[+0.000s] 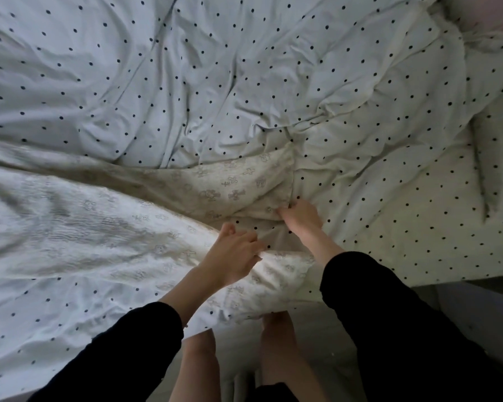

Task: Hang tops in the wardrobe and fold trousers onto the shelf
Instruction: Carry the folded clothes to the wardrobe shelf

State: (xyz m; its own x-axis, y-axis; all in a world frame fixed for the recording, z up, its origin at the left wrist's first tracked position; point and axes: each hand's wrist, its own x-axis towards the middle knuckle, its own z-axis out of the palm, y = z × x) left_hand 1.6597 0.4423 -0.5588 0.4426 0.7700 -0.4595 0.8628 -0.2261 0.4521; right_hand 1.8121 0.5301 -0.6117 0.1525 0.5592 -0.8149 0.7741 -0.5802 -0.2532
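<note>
One bed [418, 242], covered by one crumpled white duvet [186, 82] printed all over with small dark dots; cotton-like cloth, deeply creased, its folds running toward the middle.

One pair of trousers [99, 227], pale cream, thin and crinkled, printed with faint grey crosses and small figures. It lies across the duvet from the left edge of the view toward the middle: two long legs side by side, the far one narrower and in shade, the near one broad and blurred at its left end. The near edge of the bed is just below it.

One left hand [233, 256], fingers curled down over a bunched ridge of the near trouser leg, gripping the cloth. One black left sleeve [122, 349], pushed up to leave the forearm bare.

One right hand [299, 216], reaching further onto the bed, fingertips pinching the lower corner of the far trouser leg where it ends in a squared-off edge. One black right sleeve [404, 329].

Two bare legs [279, 358] at the bottom of the view, standing against the bed's edge on a grey floor [325, 338].
</note>
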